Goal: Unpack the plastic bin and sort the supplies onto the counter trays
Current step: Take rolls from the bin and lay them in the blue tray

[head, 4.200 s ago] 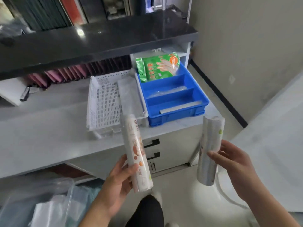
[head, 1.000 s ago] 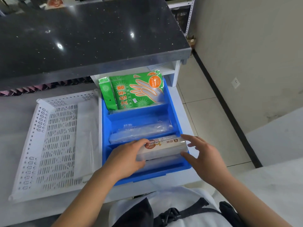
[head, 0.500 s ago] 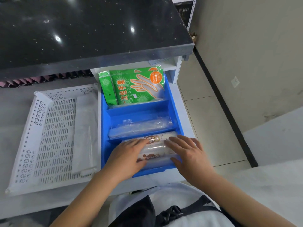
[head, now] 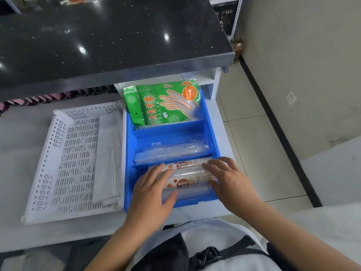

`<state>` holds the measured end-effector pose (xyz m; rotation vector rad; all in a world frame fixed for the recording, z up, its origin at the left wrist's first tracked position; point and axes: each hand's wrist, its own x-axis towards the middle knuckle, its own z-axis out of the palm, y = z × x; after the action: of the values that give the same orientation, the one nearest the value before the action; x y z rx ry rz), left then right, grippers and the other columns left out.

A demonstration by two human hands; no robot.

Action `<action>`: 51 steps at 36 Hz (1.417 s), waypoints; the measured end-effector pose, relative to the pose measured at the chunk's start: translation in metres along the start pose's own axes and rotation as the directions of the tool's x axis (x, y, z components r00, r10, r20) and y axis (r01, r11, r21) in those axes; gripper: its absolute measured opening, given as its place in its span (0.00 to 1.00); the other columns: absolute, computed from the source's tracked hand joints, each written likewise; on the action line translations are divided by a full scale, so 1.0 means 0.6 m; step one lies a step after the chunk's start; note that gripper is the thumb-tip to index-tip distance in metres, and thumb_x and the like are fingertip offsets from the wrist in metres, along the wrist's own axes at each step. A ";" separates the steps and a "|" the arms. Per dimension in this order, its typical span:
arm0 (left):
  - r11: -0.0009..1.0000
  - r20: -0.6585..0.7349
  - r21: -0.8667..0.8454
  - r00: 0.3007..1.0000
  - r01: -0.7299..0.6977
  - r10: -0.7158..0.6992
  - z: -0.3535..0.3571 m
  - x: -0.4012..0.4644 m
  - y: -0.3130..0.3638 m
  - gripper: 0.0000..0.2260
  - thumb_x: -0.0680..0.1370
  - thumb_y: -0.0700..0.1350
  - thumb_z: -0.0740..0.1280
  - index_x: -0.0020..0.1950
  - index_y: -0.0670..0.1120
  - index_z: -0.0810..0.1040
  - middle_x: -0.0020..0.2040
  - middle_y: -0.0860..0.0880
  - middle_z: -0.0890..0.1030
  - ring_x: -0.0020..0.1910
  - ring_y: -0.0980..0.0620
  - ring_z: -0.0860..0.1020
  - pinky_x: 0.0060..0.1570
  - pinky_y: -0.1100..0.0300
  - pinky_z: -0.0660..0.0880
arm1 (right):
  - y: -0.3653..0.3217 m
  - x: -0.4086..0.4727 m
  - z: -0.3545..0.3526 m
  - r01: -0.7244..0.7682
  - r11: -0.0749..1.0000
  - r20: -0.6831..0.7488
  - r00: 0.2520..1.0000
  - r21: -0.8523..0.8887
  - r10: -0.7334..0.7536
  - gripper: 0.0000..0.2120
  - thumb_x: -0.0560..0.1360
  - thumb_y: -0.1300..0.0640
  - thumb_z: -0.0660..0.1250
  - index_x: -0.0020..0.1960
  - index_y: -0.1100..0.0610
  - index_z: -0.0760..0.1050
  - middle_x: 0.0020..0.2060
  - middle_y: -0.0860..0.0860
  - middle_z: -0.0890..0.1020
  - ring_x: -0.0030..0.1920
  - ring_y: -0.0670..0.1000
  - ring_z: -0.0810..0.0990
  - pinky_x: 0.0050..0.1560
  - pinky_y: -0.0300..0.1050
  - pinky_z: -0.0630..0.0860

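Observation:
A blue tray [head: 128, 153] with three compartments stands on the white counter [head: 17, 145]. Two printed wrap rolls [head: 187, 174] lie side by side in its nearest compartment. My left hand [head: 150, 192] covers their left ends, fingers on top and thumb hooked round the near side. My right hand [head: 228, 182] clasps their right ends the same way. A clear bag pack [head: 172, 151] lies in the middle compartment. Green glove packs [head: 170, 102] lean in the far one.
A white perforated tray [head: 74, 163] sits left of the blue one, with a flat clear pack [head: 107, 159] along its right side. A black stone shelf [head: 107, 40] overhangs the back of both trays. Tiled floor [head: 263, 153] drops off to the right.
I have come from the bin holding a roll in each hand and laid both in the blue tray's near compartment. Over the last half second my hands have barely moved on them.

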<state>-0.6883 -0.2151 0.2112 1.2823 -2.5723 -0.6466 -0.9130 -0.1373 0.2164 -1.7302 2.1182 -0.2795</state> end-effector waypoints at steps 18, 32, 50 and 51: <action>0.181 0.463 -0.708 0.643 0.682 -0.610 -0.058 0.063 0.008 0.12 0.77 0.62 0.63 0.48 0.55 0.77 0.37 0.57 0.86 0.44 0.55 0.82 0.41 0.56 0.73 | 0.034 -0.046 -0.027 -0.327 0.331 0.246 0.933 0.885 0.262 0.26 0.78 0.64 0.65 0.68 0.39 0.68 0.53 0.34 0.81 0.51 0.32 0.80 0.35 0.24 0.75; 0.170 0.401 -0.726 0.610 0.667 -0.683 -0.046 0.060 0.038 0.10 0.77 0.61 0.64 0.53 0.57 0.77 0.42 0.56 0.87 0.46 0.55 0.83 0.42 0.58 0.75 | 0.061 -0.046 -0.048 -0.308 0.292 0.278 0.950 0.906 0.139 0.29 0.76 0.67 0.64 0.69 0.40 0.69 0.59 0.41 0.80 0.55 0.36 0.80 0.47 0.31 0.75; 0.825 -0.161 -0.313 0.830 0.470 -0.534 -0.084 -0.218 0.025 0.35 0.77 0.62 0.65 0.79 0.58 0.53 0.79 0.60 0.52 0.77 0.60 0.50 0.75 0.56 0.51 | -0.094 -0.148 -0.042 0.183 0.820 -0.014 0.978 0.542 -0.209 0.25 0.74 0.44 0.65 0.71 0.37 0.67 0.69 0.34 0.70 0.66 0.31 0.68 0.65 0.33 0.68; 0.843 -0.164 -0.268 0.840 0.466 -0.516 -0.080 -0.246 0.018 0.36 0.76 0.64 0.63 0.79 0.60 0.49 0.80 0.61 0.47 0.78 0.60 0.44 0.75 0.55 0.47 | -0.117 -0.158 -0.030 0.208 0.838 0.000 0.971 0.505 -0.240 0.26 0.74 0.43 0.65 0.72 0.38 0.66 0.72 0.35 0.67 0.72 0.36 0.63 0.69 0.39 0.67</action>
<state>-0.5895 -0.1061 0.2619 1.8359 -1.9205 -0.7838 -0.8423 -0.0622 0.2762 -1.6301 1.5981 -0.7614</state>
